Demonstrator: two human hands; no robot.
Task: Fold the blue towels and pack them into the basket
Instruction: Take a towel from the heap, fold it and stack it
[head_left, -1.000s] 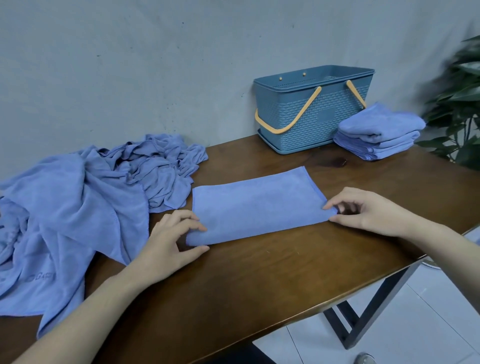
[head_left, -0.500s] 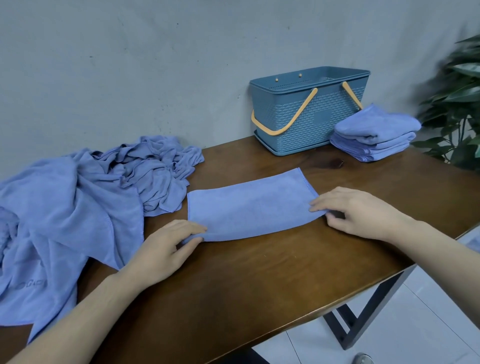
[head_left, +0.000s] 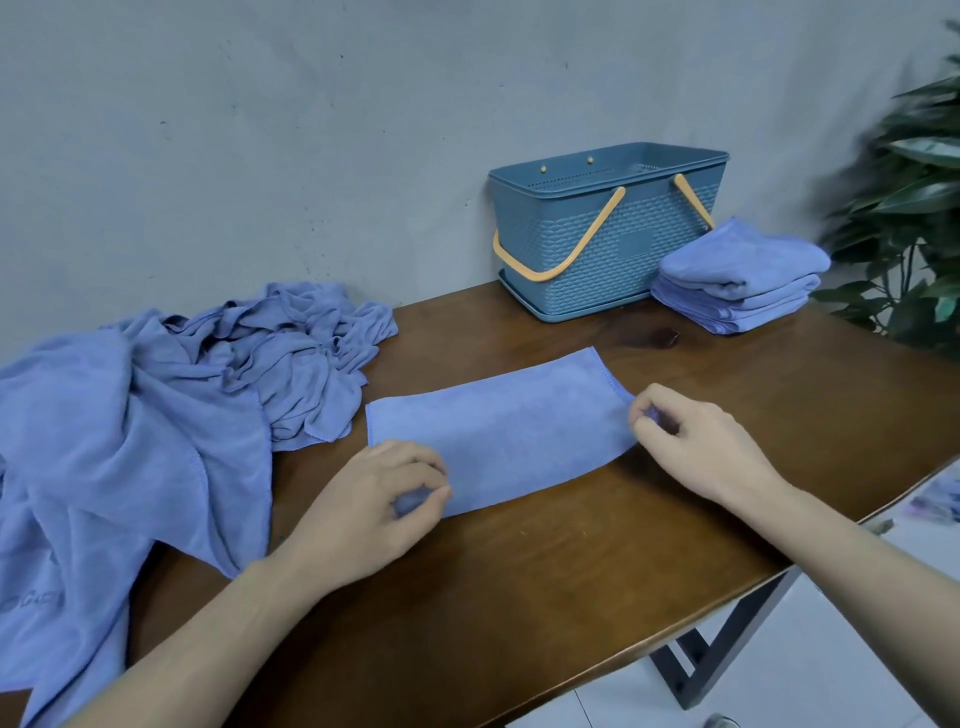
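Note:
A blue towel (head_left: 498, 431), folded into a long strip, lies flat in the middle of the wooden table (head_left: 545, 582). My left hand (head_left: 379, 509) pinches its near left corner. My right hand (head_left: 696, 441) pinches its near right corner. A blue basket (head_left: 597, 249) with orange handles stands at the back against the wall. To its right sits a stack of folded blue towels (head_left: 743, 280). A heap of unfolded blue towels (head_left: 156, 415) covers the left end of the table and hangs over its front edge.
A leafy plant (head_left: 914, 208) stands past the table's right end. The table's black metal leg (head_left: 722, 649) shows below the front right edge, over a white tiled floor. A grey wall runs behind the table.
Both hands went from resting flat at the towel's ends to pinching its near corners. The right hand shifted left along the edge.

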